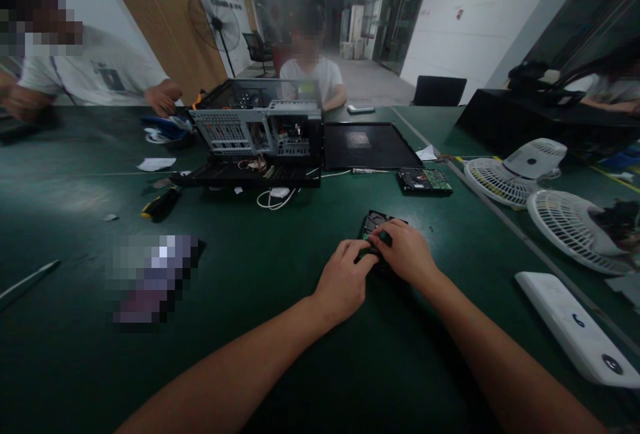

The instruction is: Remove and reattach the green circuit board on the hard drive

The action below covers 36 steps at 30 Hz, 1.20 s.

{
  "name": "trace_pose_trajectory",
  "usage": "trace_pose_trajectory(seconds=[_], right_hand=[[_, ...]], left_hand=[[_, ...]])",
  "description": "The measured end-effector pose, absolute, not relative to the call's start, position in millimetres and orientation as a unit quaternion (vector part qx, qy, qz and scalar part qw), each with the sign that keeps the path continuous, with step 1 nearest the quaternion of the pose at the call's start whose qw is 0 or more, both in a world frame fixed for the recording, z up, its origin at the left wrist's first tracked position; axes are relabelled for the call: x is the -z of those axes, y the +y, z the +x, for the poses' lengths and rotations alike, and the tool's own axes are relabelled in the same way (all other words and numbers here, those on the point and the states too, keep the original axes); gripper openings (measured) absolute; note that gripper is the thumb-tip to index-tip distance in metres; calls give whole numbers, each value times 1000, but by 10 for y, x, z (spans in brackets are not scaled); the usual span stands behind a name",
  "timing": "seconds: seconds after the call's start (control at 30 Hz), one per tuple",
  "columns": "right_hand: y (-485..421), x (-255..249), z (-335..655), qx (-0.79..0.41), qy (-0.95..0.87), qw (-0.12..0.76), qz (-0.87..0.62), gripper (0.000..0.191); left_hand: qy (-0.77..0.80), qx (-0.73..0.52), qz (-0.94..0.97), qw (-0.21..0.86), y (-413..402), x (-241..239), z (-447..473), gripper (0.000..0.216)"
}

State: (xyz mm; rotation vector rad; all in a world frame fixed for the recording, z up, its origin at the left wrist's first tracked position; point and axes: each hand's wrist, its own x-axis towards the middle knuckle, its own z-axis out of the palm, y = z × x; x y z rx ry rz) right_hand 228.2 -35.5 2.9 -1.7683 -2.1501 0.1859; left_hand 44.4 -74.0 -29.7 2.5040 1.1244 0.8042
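Note:
A hard drive (371, 222) lies on the green table in front of me, its circuit side up, partly covered by my hands. My right hand (407, 249) is closed around a small screwdriver (385, 237) over the drive. Only its dark, rounded handle shows; the tip is hidden. My left hand (345, 277) grips the drive's near left side with bent fingers, its fingertips close to the right hand's. A second hard drive (425, 181) with a green circuit board lies farther off to the right.
An opened computer case (257, 134) stands at the back, its black side panel (370, 145) beside it. A yellow-black screwdriver (161, 204) and a blurred phone-like object (155, 277) lie left. White fan parts (500, 181) and a white casing (575, 327) lie right. Other people sit around the table.

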Motion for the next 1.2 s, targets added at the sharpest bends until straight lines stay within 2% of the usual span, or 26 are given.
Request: trace_pose_trajectory(seconds=[0.37,0.5,0.73,1.2], right_hand=[[-325,-112,2520,-41,-724,213,-654,18],[-329,-79,2524,-41,-749,221,-624,17],[-380,-4,2419,-48,-790,193,-580,21],[-352,-25,2329,-1,-803,133,-581,17]], left_hand=[[392,-271,868,140,-744,282,442,46],[395,-275,865,142,-745,279,450,48],[394,-271,868,137,-753,260,447,44],[392,-272,868,135,-748,279,447,43]])
